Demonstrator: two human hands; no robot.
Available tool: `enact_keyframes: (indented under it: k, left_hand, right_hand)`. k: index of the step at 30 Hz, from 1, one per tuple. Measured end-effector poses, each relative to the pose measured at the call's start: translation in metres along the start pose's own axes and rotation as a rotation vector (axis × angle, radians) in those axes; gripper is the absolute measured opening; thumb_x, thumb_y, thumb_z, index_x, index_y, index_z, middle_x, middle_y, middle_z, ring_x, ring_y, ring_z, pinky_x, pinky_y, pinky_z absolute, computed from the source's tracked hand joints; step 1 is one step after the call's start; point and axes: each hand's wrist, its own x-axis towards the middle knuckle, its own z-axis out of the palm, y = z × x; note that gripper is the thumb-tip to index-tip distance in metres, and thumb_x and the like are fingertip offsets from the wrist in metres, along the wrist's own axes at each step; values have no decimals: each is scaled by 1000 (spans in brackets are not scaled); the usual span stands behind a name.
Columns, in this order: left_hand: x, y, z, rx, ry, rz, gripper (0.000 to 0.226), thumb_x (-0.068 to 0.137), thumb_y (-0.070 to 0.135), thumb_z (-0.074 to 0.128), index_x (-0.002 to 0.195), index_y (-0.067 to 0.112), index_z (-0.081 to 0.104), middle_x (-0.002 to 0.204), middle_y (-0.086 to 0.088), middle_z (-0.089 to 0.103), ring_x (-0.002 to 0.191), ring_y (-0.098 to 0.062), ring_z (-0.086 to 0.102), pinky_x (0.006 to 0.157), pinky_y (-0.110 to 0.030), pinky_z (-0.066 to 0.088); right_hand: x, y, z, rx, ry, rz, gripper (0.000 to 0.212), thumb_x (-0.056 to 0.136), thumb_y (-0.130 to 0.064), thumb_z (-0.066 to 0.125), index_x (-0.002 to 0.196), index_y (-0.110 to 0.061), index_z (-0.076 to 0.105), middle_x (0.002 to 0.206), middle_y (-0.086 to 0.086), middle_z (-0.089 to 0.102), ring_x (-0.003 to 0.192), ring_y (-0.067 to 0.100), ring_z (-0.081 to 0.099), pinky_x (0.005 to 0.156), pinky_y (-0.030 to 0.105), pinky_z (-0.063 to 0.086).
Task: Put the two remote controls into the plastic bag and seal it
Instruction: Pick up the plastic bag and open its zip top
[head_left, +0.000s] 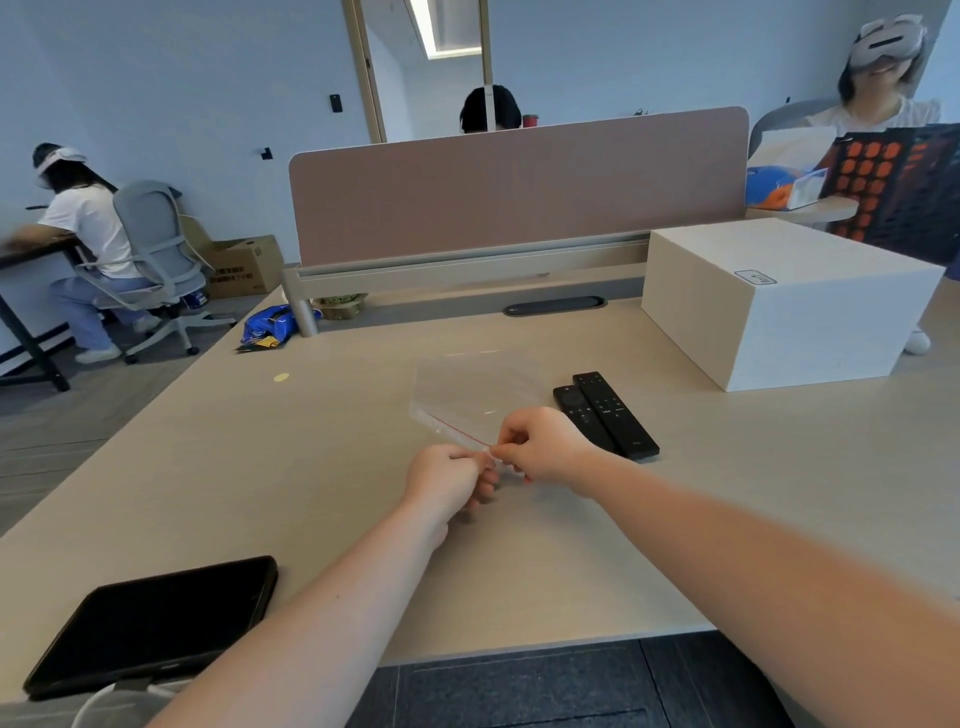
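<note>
A clear plastic bag (475, 391) with a red zip line lies flat on the desk, its mouth toward me. My left hand (448, 478) and my right hand (540, 446) meet at the bag's near right corner, and both pinch its edge there. Two black remote controls lie side by side just right of the bag: the shorter one (583, 417) nearer the bag, the longer one (615, 414) beside it. My right hand partly covers the near end of the shorter remote. The bag looks empty.
A large white box (789, 301) stands at the right rear of the desk (311, 467). A black tablet (156, 623) with a white cable lies at the near left. A pink divider (519, 192) closes the far edge. Other people sit beyond.
</note>
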Motion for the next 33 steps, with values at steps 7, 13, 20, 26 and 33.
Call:
enact_keyframes:
  k: [7, 13, 20, 26, 33]
  left_hand:
    - [0, -8, -5, 58, 68, -52, 26, 77, 3, 52, 55, 10, 64, 49, -4, 60, 42, -17, 47, 43, -21, 30]
    - [-1, 0, -14, 172, 54, -133, 28, 69, 0, 50, 43, 7, 58, 30, -1, 53, 30, -14, 38, 32, -13, 24]
    - [-1, -2, -27, 501, 64, -166, 23, 69, 18, 55, 47, 12, 61, 40, -1, 53, 38, -19, 44, 45, -19, 34]
    - [-5, 11, -25, 753, 437, 358, 69, 69, 53, 69, 123, 21, 39, 124, -1, 47, 116, -27, 47, 80, -38, 44]
    - [14, 22, -21, 865, 437, 629, 20, 89, 34, 53, 96, 25, 69, 97, 4, 63, 99, -24, 53, 62, -31, 42]
  right_hand:
    - [21, 4, -23, -104, 293, 12, 14, 91, -11, 56, 83, -1, 62, 74, 8, 58, 72, 25, 52, 63, 27, 40]
    - [27, -7, -36, -116, 427, -85, 17, 94, -13, 52, 88, -1, 61, 81, 18, 66, 73, 35, 61, 66, 36, 52]
    - [23, -3, -48, -147, 467, -98, 17, 96, -16, 51, 96, -4, 63, 90, 16, 69, 84, 34, 62, 77, 46, 55]
    - [15, -4, -29, -242, 333, -212, 16, 94, -18, 53, 100, -10, 66, 92, 12, 72, 87, 31, 64, 73, 36, 53]
    - [7, 0, -27, -88, 356, -161, 25, 92, -32, 59, 109, -15, 66, 100, -2, 72, 88, 17, 62, 80, 28, 49]
